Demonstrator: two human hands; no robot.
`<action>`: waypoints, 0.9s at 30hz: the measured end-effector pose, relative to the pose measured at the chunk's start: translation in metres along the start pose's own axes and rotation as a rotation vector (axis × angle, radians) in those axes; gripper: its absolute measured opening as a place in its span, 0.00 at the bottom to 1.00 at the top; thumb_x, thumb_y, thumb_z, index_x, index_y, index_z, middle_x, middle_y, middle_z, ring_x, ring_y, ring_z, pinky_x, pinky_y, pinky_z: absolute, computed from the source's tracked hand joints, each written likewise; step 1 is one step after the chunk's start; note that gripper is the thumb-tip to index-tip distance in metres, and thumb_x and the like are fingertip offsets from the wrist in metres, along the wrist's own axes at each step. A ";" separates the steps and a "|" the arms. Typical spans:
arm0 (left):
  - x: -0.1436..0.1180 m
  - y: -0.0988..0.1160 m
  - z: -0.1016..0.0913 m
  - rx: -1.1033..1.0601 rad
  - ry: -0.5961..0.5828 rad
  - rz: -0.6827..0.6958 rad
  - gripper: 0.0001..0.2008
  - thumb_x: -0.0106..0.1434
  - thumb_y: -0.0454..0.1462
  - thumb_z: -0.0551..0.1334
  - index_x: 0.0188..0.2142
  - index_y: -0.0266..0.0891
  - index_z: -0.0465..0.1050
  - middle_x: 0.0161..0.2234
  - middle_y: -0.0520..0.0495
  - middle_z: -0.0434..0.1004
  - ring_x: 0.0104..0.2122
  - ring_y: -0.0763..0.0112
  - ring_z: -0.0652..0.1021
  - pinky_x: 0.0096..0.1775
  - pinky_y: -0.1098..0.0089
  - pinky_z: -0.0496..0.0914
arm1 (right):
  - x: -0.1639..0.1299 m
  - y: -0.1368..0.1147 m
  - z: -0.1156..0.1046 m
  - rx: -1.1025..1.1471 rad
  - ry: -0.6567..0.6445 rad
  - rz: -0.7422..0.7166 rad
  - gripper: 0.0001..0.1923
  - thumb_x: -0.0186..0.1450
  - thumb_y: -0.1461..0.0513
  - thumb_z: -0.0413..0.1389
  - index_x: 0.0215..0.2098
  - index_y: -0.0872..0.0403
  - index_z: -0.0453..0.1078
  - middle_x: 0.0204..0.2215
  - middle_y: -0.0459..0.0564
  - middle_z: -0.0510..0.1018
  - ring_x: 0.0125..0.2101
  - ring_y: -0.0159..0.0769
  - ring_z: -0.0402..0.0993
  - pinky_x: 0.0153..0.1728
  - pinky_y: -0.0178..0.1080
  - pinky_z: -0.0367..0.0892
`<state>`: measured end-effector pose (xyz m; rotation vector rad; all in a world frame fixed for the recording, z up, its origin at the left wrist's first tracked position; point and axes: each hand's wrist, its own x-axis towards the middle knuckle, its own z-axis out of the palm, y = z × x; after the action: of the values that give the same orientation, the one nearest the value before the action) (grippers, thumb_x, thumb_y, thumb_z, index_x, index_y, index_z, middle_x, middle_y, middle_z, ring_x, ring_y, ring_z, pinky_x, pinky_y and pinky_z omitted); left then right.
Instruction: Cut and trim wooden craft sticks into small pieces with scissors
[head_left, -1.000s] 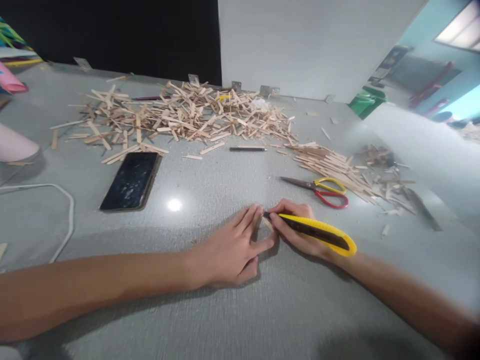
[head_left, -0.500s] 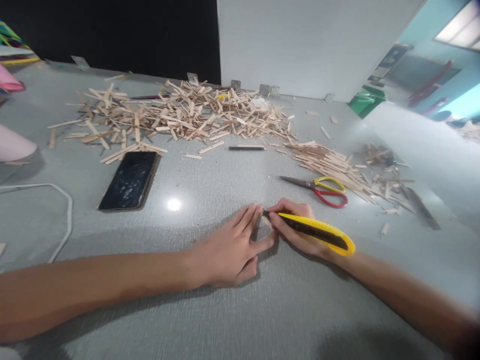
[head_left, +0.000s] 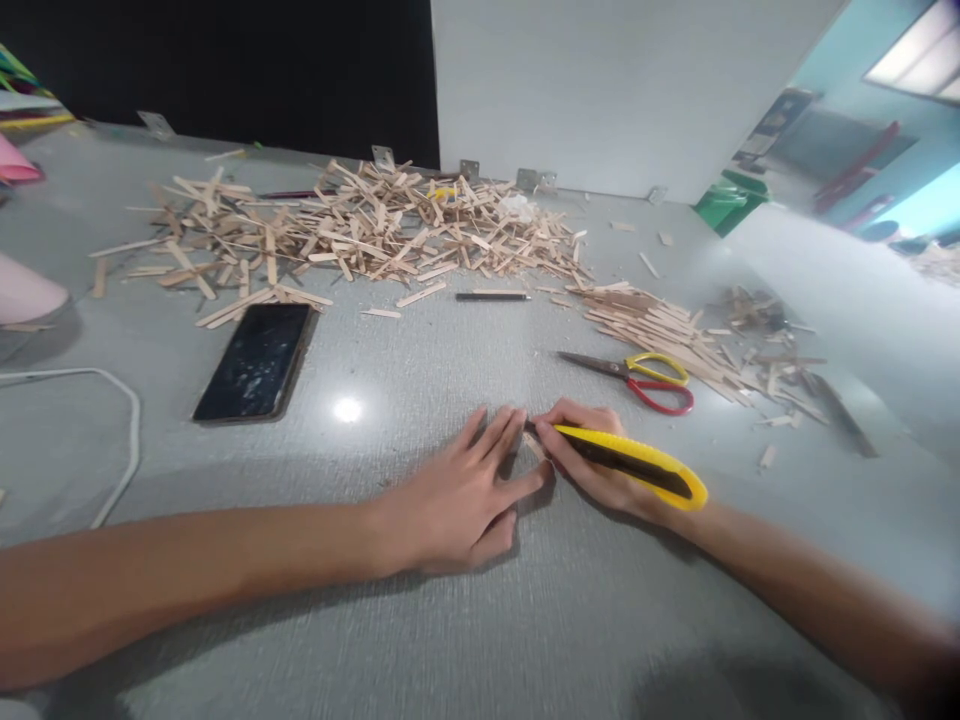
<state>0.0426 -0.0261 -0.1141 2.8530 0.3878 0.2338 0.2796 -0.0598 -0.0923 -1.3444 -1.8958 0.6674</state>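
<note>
Right hand (head_left: pixel 598 483) clamped around the yellow cutter (head_left: pixel 645 467); left hand (head_left: pixel 461 505), fingers apart, beside the wood sliver (head_left: pixel 535 447) between both hands. Control favours fingertips (head_left: pixel 519 416) clear of the blade (head_left: pixel 531 428).

Gray table (head_left: pixel 360 640), lots on it
A big messy heap of sticks (head_left: pixel 375 222) sits at the back. A phone (head_left: pixel 255 362), scissors (head_left: pixel 627 370) and one small stick (head_left: pixel 535 447) lie closer. A white cord (head_left: pixel 136 425) bends at the left.

No readable words, brands, numbers or signs are visible.
</note>
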 end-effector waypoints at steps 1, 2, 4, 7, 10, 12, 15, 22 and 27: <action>0.000 0.000 0.000 0.003 -0.002 -0.003 0.35 0.75 0.41 0.61 0.77 0.43 0.52 0.78 0.19 0.42 0.75 0.23 0.49 0.69 0.27 0.52 | 0.000 0.000 0.000 0.000 -0.004 -0.010 0.15 0.78 0.57 0.55 0.33 0.52 0.73 0.25 0.44 0.75 0.24 0.32 0.71 0.30 0.37 0.64; 0.000 0.001 -0.001 0.008 -0.006 -0.005 0.35 0.75 0.42 0.60 0.77 0.45 0.52 0.78 0.20 0.43 0.75 0.23 0.50 0.68 0.25 0.52 | 0.000 0.000 0.001 0.000 -0.006 -0.021 0.15 0.78 0.57 0.55 0.33 0.52 0.72 0.25 0.44 0.75 0.24 0.32 0.70 0.30 0.37 0.64; 0.000 0.001 -0.003 0.017 -0.015 -0.004 0.33 0.77 0.43 0.59 0.77 0.47 0.53 0.78 0.21 0.44 0.75 0.22 0.50 0.68 0.23 0.50 | -0.001 -0.001 0.002 0.001 -0.009 -0.041 0.14 0.78 0.58 0.54 0.34 0.52 0.71 0.26 0.43 0.74 0.25 0.31 0.70 0.30 0.36 0.64; 0.001 0.002 -0.004 0.019 -0.029 -0.004 0.32 0.77 0.47 0.59 0.76 0.46 0.56 0.78 0.22 0.45 0.75 0.22 0.51 0.68 0.23 0.50 | -0.002 -0.001 0.003 0.006 -0.007 -0.064 0.14 0.78 0.59 0.54 0.33 0.51 0.70 0.24 0.42 0.72 0.23 0.31 0.68 0.29 0.36 0.63; 0.002 0.002 -0.004 0.010 -0.026 -0.006 0.32 0.77 0.48 0.59 0.76 0.46 0.57 0.78 0.25 0.43 0.75 0.23 0.50 0.69 0.25 0.49 | -0.001 0.000 0.003 0.011 -0.009 -0.078 0.14 0.78 0.60 0.54 0.32 0.50 0.67 0.23 0.40 0.70 0.22 0.30 0.67 0.27 0.36 0.62; 0.002 0.002 -0.004 0.006 -0.015 -0.001 0.32 0.76 0.48 0.60 0.75 0.46 0.58 0.79 0.26 0.43 0.76 0.24 0.51 0.69 0.25 0.48 | -0.001 0.000 0.002 0.013 -0.014 -0.083 0.14 0.78 0.60 0.54 0.32 0.50 0.66 0.22 0.40 0.70 0.21 0.30 0.66 0.27 0.36 0.62; 0.003 0.003 -0.005 0.013 -0.011 0.003 0.32 0.76 0.48 0.61 0.74 0.45 0.60 0.78 0.26 0.45 0.75 0.24 0.53 0.69 0.25 0.48 | -0.002 0.002 0.002 0.006 -0.021 -0.087 0.14 0.78 0.61 0.54 0.31 0.50 0.66 0.21 0.40 0.71 0.20 0.30 0.66 0.26 0.36 0.62; 0.004 0.003 -0.004 0.016 0.005 0.008 0.31 0.74 0.46 0.62 0.72 0.40 0.63 0.79 0.26 0.41 0.76 0.27 0.53 0.72 0.34 0.52 | -0.005 0.006 0.006 -0.025 0.005 -0.114 0.13 0.77 0.60 0.54 0.32 0.49 0.66 0.23 0.41 0.69 0.20 0.31 0.67 0.25 0.36 0.62; 0.004 0.003 -0.003 0.029 0.003 0.008 0.32 0.74 0.46 0.62 0.73 0.41 0.62 0.79 0.30 0.43 0.76 0.31 0.53 0.73 0.36 0.51 | -0.004 0.004 0.007 -0.031 0.014 -0.116 0.14 0.77 0.61 0.54 0.31 0.50 0.65 0.22 0.40 0.69 0.19 0.29 0.66 0.24 0.35 0.61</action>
<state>0.0468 -0.0265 -0.1098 2.8833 0.3843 0.2362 0.2774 -0.0626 -0.1001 -1.2437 -1.9636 0.5716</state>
